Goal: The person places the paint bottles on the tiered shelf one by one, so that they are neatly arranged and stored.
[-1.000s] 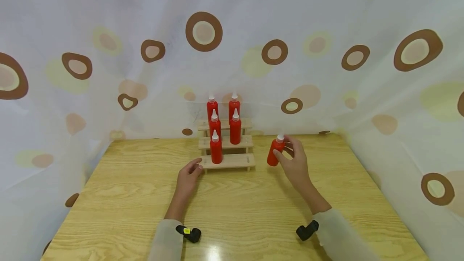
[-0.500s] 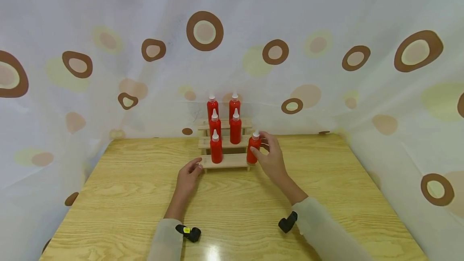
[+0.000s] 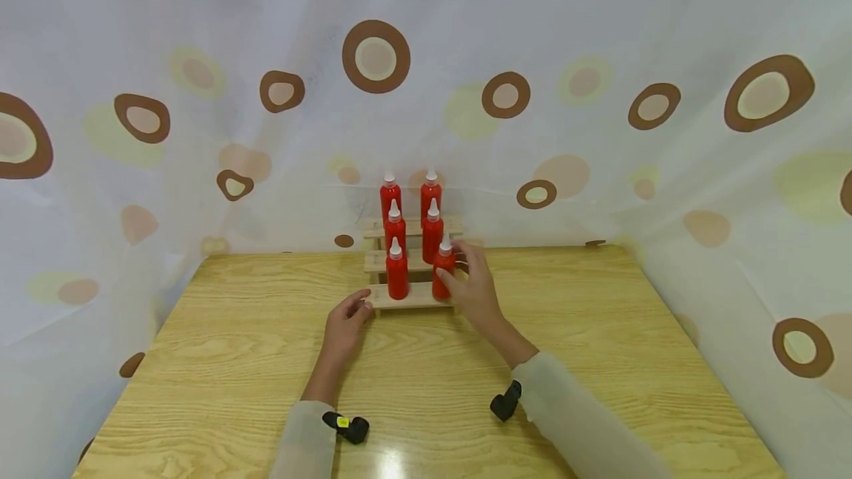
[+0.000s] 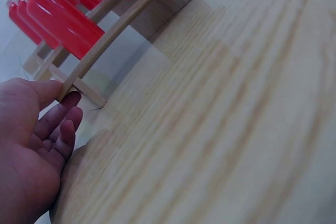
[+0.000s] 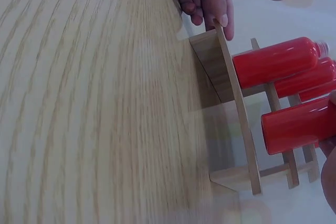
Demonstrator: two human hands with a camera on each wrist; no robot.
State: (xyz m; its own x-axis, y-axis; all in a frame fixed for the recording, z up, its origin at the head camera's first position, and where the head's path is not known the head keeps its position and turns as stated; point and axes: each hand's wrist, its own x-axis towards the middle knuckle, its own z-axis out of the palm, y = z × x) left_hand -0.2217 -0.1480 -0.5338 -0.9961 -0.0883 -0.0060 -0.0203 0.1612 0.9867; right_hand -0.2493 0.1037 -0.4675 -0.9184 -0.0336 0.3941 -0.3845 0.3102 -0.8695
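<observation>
- The right hand [image 3: 474,288] grips a red bottle [image 3: 443,278] with a white nozzle cap, its thumb on the near side and its fingers curled round the right side of the body.
- That bottle stands upright over the right part of the lowest step of a small wooden stepped rack [image 3: 414,297]; whether its base already rests on the board cannot be told from the head view.
- In the right wrist view the held bottle [image 5: 296,124] sits just past the front board of the rack [image 5: 237,98], with a finger edge showing at the far right of the frame.
- The left hand [image 3: 347,320] lies on the bench [image 3: 233,361] with its fingers loosely extended, and their tips touch the left end of the rack's lowest step; it holds nothing.
- The left wrist view shows those fingertips [image 4: 67,109] against the corner of the board.
- Five other red bottles stand on the rack: one [image 3: 397,276] on the left of the lowest step just beside the held bottle, two on the middle step and two on the top step.
- Behind the bench hangs a pale curtain [image 3: 599,35] printed with brown rings and beige spots.
</observation>
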